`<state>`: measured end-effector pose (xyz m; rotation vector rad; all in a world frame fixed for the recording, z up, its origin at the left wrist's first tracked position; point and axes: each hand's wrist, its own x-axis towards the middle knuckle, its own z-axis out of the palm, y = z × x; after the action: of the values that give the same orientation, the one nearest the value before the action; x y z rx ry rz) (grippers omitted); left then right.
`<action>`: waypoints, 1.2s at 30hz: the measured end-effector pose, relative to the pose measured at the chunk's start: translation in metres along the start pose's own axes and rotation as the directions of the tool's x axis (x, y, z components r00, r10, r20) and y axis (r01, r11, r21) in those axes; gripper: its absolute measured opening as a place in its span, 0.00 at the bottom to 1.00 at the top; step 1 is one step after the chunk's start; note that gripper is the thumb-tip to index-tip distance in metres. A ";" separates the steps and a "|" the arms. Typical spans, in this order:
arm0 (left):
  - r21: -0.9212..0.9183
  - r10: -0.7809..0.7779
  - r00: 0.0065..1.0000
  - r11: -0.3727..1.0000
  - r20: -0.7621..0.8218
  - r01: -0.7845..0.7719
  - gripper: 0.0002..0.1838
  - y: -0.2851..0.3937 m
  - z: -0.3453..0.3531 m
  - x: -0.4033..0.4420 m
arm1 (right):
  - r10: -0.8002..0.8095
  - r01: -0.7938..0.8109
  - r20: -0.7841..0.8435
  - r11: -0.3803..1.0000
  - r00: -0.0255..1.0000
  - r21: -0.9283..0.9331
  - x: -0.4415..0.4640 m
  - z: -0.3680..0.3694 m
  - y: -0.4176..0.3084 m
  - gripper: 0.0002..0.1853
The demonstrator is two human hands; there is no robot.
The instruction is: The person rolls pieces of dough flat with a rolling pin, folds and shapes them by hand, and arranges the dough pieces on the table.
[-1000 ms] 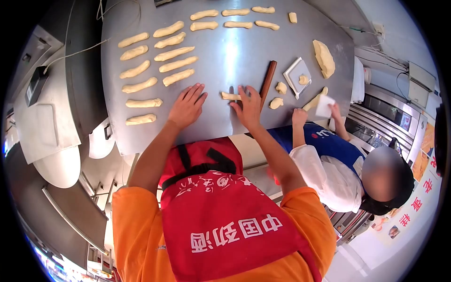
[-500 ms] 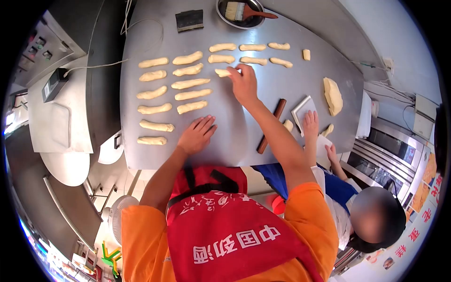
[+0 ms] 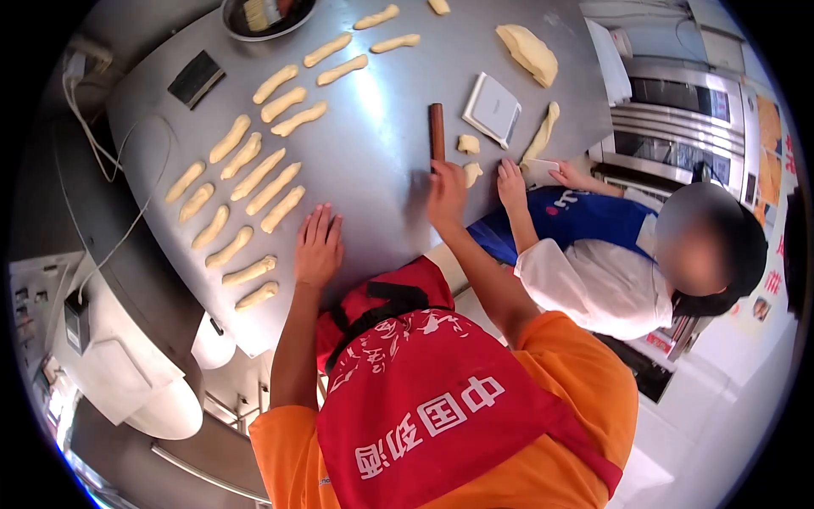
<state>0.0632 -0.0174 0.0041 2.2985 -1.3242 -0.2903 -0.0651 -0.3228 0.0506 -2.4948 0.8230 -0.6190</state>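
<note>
My left hand [image 3: 319, 246] lies flat on the steel table with its fingers stretched out, just right of the rows of dough strips [image 3: 278, 210]. It holds nothing. At the near end of a brown rolling pin [image 3: 437, 131] is my right hand [image 3: 447, 195], covering that end. Its fingers are partly smeared, and I cannot tell whether they grip the pin. A small dough piece [image 3: 472, 175] lies just right of that hand, with another dough lump [image 3: 468, 144] above it. One dough strip [image 3: 299, 119] ends the middle row.
To the right, a co-worker's hand [image 3: 512, 182] rests by a white scale [image 3: 493, 109], the other holding a white scraper [image 3: 539, 173] at a long dough strip [image 3: 541, 136]. Beyond lie a big dough slab [image 3: 527, 55], a metal bowl [image 3: 270, 32] with a brush, and a dark scraper [image 3: 197, 79].
My right hand has let go of a dough strip, now lying in the middle row, and moved right to the rolling pin. My left hand stays flat. The view has turned; the co-worker's dough strip shows more.
</note>
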 end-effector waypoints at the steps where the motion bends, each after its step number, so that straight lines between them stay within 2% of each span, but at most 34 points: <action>1: -0.001 -0.001 1.000 1.000 -0.002 0.001 0.27 0.001 -0.001 0.000 | 0.044 -0.052 -0.055 0.987 0.997 -0.150 -0.012 -0.022 0.012 0.15; 2: -0.001 -0.005 1.000 1.000 -0.003 0.005 0.26 0.003 -0.001 -0.002 | 0.082 -0.112 -0.113 0.950 0.990 -0.292 -0.023 -0.041 0.023 0.15; 5: 0.030 0.013 0.999 0.999 -0.033 -0.012 0.26 0.003 0.001 -0.002 | 0.283 -0.374 -0.274 0.845 0.919 -0.382 -0.033 -0.044 0.074 0.17; 8: 0.065 0.029 0.998 0.998 -0.055 -0.026 0.26 0.003 0.005 -0.002 | 0.525 -0.515 -0.102 0.749 0.845 -0.417 0.004 -0.032 0.090 0.21; 11: 0.091 0.040 0.998 0.995 -0.045 -0.036 0.26 0.007 -0.003 -0.001 | 0.497 -0.496 -0.047 0.844 0.866 -0.202 0.023 -0.016 0.099 0.22; 12: 0.092 0.047 0.998 0.995 -0.045 -0.043 0.27 0.006 -0.003 -0.004 | 0.495 -0.494 -0.009 0.868 0.869 -0.048 0.019 -0.025 0.086 0.23; 14: 0.083 0.041 0.997 0.996 -0.064 -0.035 0.28 0.005 0.002 -0.003 | 0.449 -0.450 0.067 0.857 0.891 0.251 0.032 -0.060 0.032 0.25; 15: 0.089 0.044 0.996 0.995 -0.077 -0.037 0.28 0.005 0.004 0.001 | 0.314 -0.318 0.054 0.921 0.948 0.224 0.031 -0.071 0.003 0.26; 17: 0.095 0.046 0.996 0.995 -0.080 -0.038 0.28 0.007 -0.001 -0.002 | 0.044 -0.052 0.053 0.983 0.998 0.175 -0.001 -0.081 -0.056 0.30; 19: 0.085 0.038 0.996 0.996 -0.077 -0.031 0.28 0.008 -0.007 -0.002 | -0.202 0.216 0.189 0.975 0.961 -0.054 -0.059 -0.038 -0.039 0.31; 20: 0.077 0.030 0.996 0.997 -0.083 -0.024 0.28 0.010 -0.006 -0.002 | -0.210 0.256 0.291 0.958 0.933 -0.128 -0.101 -0.009 -0.027 0.32; 21: 0.084 0.034 0.995 0.996 -0.094 -0.026 0.28 0.009 -0.003 -0.003 | -0.147 0.148 0.408 0.989 0.901 0.028 -0.129 0.003 -0.033 0.34; 22: 0.092 0.035 0.994 0.995 -0.104 -0.026 0.28 0.007 0.002 -0.004 | -0.258 0.328 0.418 0.939 0.871 -0.106 -0.156 0.001 -0.043 0.37; 23: 0.102 0.033 0.993 0.995 -0.116 -0.021 0.28 0.005 0.004 -0.003 | -0.194 0.262 0.500 0.963 0.844 -0.068 -0.177 -0.005 -0.046 0.40; 26: 0.092 0.030 0.993 0.996 -0.118 -0.019 0.28 0.007 -0.001 -0.003 | -0.104 0.190 0.524 0.975 0.845 -0.113 -0.171 -0.003 -0.059 0.47; 27: 0.082 0.016 0.993 0.997 -0.114 -0.007 0.29 0.008 -0.001 -0.004 | -0.086 0.217 0.530 0.958 0.844 -0.190 -0.147 0.013 -0.055 0.51; 29: 0.073 0.009 0.995 0.997 -0.102 -0.001 0.29 0.006 0.001 -0.002 | -0.159 0.337 0.476 0.887 0.865 -0.315 -0.070 0.042 -0.063 0.53; 33: 0.071 0.008 0.997 0.997 -0.082 -0.002 0.29 0.010 -0.004 -0.005 | -0.286 0.319 0.166 0.919 0.944 -0.231 0.074 0.101 -0.041 0.50; 35: 0.088 0.010 0.997 0.996 -0.076 -0.004 0.30 0.007 -0.004 -0.003 | -0.349 0.354 0.061 0.909 0.935 -0.220 0.112 0.111 -0.037 0.46; 36: 0.097 0.018 0.996 0.995 -0.082 -0.010 0.30 0.006 -0.006 -0.001 | -0.323 0.330 0.070 0.919 0.944 -0.216 0.114 0.111 -0.035 0.44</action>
<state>0.0602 -0.0173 0.0123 2.3528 -1.3392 -0.1273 0.0918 -0.3403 0.0110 -2.8744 0.4863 -0.6190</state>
